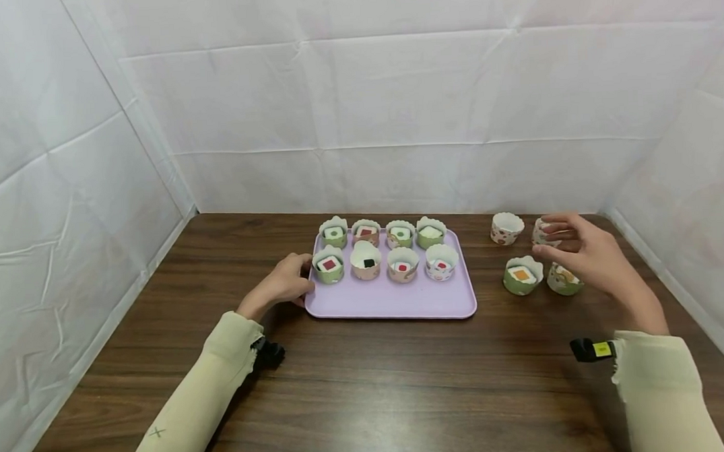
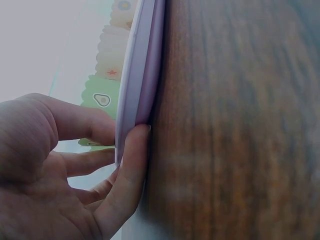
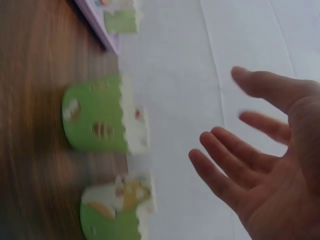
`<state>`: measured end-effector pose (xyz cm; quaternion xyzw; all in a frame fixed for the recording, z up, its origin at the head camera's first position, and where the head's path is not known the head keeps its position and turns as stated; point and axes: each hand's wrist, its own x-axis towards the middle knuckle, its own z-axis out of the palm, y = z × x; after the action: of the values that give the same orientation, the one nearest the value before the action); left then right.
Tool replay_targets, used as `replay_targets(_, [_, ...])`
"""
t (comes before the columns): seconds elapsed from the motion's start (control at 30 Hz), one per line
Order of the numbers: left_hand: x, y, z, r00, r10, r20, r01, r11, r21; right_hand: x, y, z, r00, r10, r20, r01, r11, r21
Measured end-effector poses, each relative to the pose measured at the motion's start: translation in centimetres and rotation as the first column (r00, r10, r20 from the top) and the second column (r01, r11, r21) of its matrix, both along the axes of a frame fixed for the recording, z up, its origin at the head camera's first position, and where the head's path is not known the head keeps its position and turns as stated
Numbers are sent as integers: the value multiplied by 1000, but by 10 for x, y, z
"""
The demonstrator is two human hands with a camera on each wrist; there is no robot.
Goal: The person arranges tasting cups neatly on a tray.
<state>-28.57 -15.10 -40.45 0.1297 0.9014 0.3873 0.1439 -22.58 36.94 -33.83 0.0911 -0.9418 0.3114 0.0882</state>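
Observation:
A lilac tray (image 1: 371, 301) lies on the table with two rows of paper baking cups, each holding a small white piece, several topped with coloured squares. At its left end my left hand (image 1: 287, 278) grips the rim (image 2: 137, 80), fingers on both sides of the edge in the left wrist view. My right hand (image 1: 587, 250) hovers over the cups on the right, fingers apart and holding nothing. Below it are a green cup with an orange-topped piece (image 1: 522, 275) and another green patterned cup (image 1: 562, 280). Behind the hand a pale cup (image 1: 544, 233) is partly hidden.
A pale patterned cup (image 1: 507, 228) stands at the back right, near the wall. White sheeting (image 1: 393, 103) hangs behind and on both sides. The dark wooden table (image 1: 393, 386) extends in front of the tray.

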Motion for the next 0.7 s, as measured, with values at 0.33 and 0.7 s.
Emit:
replay_targets(0.33, [-1, -1, 0, 1000, 7, 3, -7, 1000, 9, -3, 40, -14, 990, -38, 137, 25, 995, 94])
replay_targets(0.7, [-1, -1, -1, 1000, 10, 2, -10, 1000, 20, -13, 55, -31, 967, -12, 255, -23, 991, 136])
